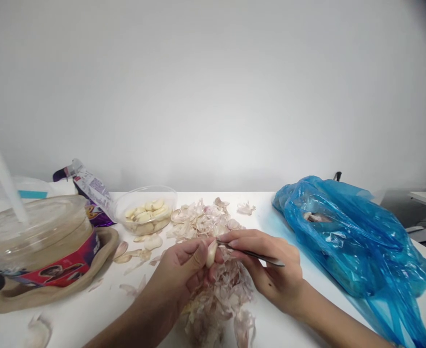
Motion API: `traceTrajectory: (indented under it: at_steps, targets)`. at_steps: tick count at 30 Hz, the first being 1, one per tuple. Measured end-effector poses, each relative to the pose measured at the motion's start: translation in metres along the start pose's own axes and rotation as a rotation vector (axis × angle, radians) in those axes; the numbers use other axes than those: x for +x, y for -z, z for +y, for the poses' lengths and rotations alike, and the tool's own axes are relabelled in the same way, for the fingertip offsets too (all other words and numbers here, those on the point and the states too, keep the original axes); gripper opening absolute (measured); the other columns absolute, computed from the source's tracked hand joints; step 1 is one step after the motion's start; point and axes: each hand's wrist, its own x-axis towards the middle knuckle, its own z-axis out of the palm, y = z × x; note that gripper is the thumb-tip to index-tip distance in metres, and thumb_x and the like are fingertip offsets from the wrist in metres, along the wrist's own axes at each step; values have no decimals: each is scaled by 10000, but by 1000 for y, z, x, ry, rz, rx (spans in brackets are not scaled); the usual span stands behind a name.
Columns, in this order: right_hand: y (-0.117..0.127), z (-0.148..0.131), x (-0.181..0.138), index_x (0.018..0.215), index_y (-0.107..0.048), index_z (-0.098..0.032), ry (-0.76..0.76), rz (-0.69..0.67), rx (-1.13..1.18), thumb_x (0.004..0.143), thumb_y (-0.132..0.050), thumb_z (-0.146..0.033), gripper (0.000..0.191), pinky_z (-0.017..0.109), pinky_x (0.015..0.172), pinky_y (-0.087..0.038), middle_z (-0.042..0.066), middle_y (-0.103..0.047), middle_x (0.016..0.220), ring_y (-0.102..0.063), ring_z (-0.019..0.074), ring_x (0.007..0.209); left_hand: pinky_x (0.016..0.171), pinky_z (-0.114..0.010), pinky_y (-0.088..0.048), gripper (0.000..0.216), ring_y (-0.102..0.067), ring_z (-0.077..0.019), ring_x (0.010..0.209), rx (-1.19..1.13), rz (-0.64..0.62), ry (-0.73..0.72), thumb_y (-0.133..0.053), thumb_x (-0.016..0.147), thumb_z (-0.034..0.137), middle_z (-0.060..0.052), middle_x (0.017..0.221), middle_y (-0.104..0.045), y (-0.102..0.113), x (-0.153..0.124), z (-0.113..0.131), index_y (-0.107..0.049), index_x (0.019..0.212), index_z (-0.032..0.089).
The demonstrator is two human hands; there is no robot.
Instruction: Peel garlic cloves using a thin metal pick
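Note:
My left hand (191, 266) pinches a pale garlic clove (211, 254) between thumb and fingers, above a heap of papery skins. Closed around a slim metal utensil (261, 257), my right hand (267, 261) meets the left at the clove. The utensil's flat end sticks out behind the right fingers; its other end is at the clove's top, mostly covered by the fingertips, so its exact kind does not show. Loose garlic skins (230, 295) lie beneath both hands. Beyond the left hand, a clear plastic bowl (120, 210) holds several peeled cloves (149, 212).
At left, a large lidded plastic cup (35, 241) with a straw stands in a brown cardboard carrier (106, 251). Behind it is a purple snack bag (96, 195). A blue plastic bag (343, 237) occupies the right side. More skins (201, 217) are piled toward the wall.

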Motion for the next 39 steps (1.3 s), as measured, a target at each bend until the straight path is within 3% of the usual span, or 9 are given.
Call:
traceTrajectory:
  at_steps: [15, 22, 30, 39]
  targets:
    - [1, 2, 0, 1054, -522, -159, -38, -70, 19, 795, -506, -20, 294, 289, 790, -526, 65, -643, 981, -599, 148, 939, 504, -139, -370, 229, -413, -64, 511, 19, -16, 0, -531, 815, 274, 26, 546, -516, 0, -1, 0, -637, 674, 127]
    - [3, 1, 4, 992, -541, -151, -107, -168, -26, 834, -490, -100, 174, 230, 710, -514, 55, -638, 926, -601, 126, 858, 536, -159, -385, 210, -416, -73, 536, 46, 2, 26, -524, 819, 268, 27, 581, -497, 0, -1, 1, -613, 681, 137]
    - [0, 8, -2, 987, -518, -154, -104, -274, -102, 805, -443, -33, 231, 227, 686, -491, 44, -619, 866, -594, 126, 815, 522, -162, -370, 209, -414, -76, 535, 62, -47, 50, -524, 820, 247, 19, 574, -512, 7, 8, -9, -600, 659, 137]
    - [-2, 10, -2, 978, -522, -155, -71, -177, -50, 822, -458, -53, 196, 219, 664, -493, 45, -640, 847, -603, 119, 783, 532, -164, -365, 210, -430, -78, 562, 103, -12, 69, -528, 817, 283, 22, 599, -515, 6, 5, -8, -612, 689, 139]
